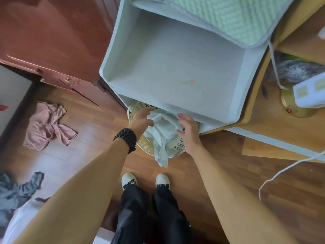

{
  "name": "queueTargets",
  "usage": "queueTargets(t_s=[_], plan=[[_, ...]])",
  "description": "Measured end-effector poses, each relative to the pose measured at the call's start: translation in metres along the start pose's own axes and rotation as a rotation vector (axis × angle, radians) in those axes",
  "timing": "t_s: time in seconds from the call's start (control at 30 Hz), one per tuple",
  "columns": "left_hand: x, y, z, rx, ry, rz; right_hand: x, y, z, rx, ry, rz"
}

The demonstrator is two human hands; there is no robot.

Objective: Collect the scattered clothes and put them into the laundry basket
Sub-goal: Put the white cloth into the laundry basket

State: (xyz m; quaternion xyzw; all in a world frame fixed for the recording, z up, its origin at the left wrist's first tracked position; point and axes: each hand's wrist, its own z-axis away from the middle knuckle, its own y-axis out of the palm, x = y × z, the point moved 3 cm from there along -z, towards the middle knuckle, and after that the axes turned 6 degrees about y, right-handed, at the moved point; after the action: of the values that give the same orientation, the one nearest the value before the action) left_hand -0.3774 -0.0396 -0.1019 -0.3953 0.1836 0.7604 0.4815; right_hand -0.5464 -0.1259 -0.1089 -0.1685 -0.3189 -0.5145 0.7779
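A cream perforated laundry basket [177, 147] stands on the wood floor, half under a pale blue shelf. A pale blue-white garment [163, 132] lies in it, one end draped over the near rim. My left hand [141, 118], with a dark bead bracelet at the wrist, rests on the garment's left side with fingers spread. My right hand [189, 129] is at its right side, fingers curled against the cloth. A pink garment [47, 125] lies crumpled on the floor to the left. A grey garment [15, 192] lies at the lower left.
The pale blue shelf unit [112, 55] overhangs the basket. A reddish wooden cabinet [52, 41] stands at the left. A white cable [288, 166] runs over the floor at the right, near a power strip [309, 90]. My two shoes [146, 180] are just before the basket.
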Motion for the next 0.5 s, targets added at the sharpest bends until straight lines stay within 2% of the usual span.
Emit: queueTargets(t_s=[0.2, 0.5], plan=[[-0.001, -0.022, 0.009, -0.039, 0.020, -0.053, 0.007, 0.009, 0.004, 0.007, -0.007, 0.131], [-0.060, -0.094, 0.063, -0.105, 0.189, -0.146, 0.068, 0.097, 0.047, 0.186, -0.186, 0.416]])
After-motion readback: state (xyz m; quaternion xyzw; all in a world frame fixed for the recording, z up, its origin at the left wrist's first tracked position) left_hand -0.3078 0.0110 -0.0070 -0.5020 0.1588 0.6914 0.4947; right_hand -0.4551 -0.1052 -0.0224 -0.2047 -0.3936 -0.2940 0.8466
